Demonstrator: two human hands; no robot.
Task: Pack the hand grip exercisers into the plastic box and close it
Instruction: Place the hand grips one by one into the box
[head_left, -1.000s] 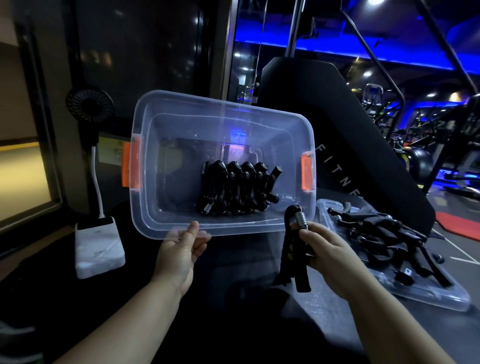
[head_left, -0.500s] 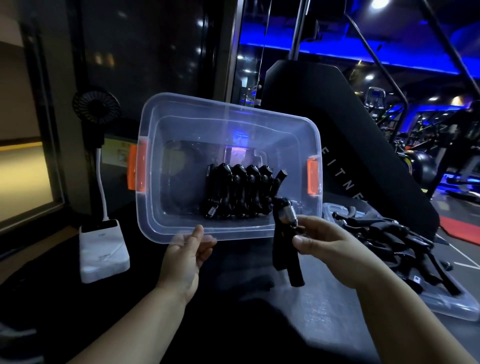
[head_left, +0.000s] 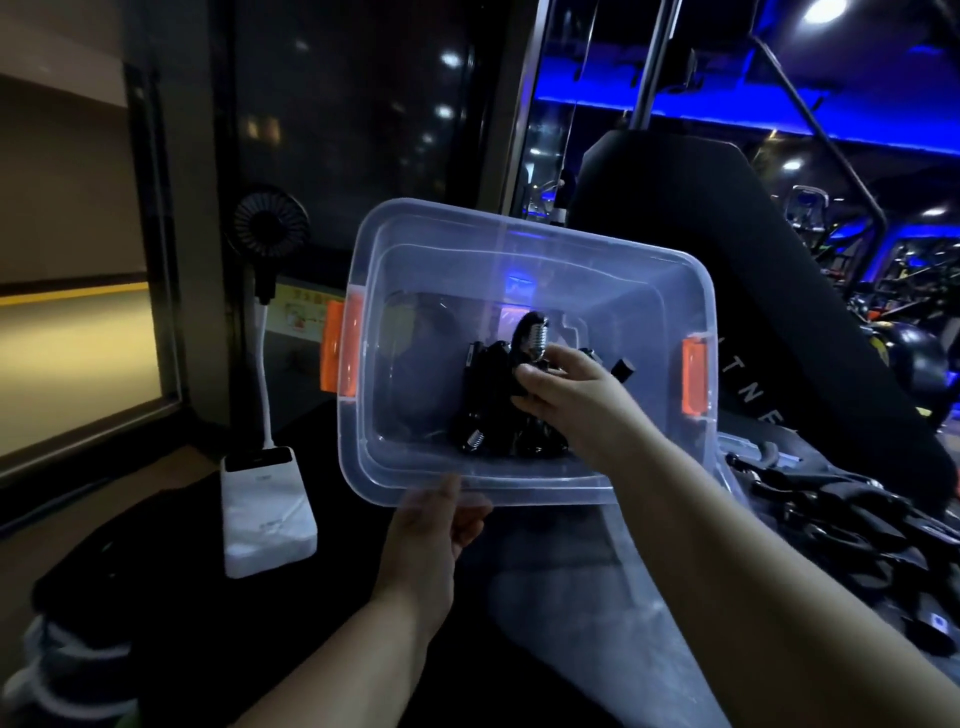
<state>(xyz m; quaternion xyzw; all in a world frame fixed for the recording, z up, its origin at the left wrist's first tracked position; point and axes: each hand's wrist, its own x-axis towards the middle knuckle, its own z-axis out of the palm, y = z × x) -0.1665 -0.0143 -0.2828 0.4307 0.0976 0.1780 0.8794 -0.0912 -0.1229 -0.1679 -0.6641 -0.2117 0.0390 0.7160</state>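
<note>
A clear plastic box (head_left: 415, 467) with orange side latches (head_left: 340, 353) is tilted towards me. My left hand (head_left: 434, 530) grips its near rim. Inside lies a row of black hand grip exercisers (head_left: 483, 415) with metal springs. My right hand (head_left: 566, 395) reaches into the box, shut on another black exerciser (head_left: 532, 332), its spring end pointing up above the row. More black exercisers (head_left: 841, 525) lie piled on the clear lid (head_left: 727, 447) at the right.
A white power bank (head_left: 265, 509) with a small black fan (head_left: 270, 223) on a white stalk stands left of the box. A black gym machine pad (head_left: 727, 260) rises behind. Dark cloth (head_left: 104, 571) lies at the lower left.
My right hand has carried the exerciser from in front of the box up over the rim and into it, above the row. The left hand keeps hold of the near rim.
</note>
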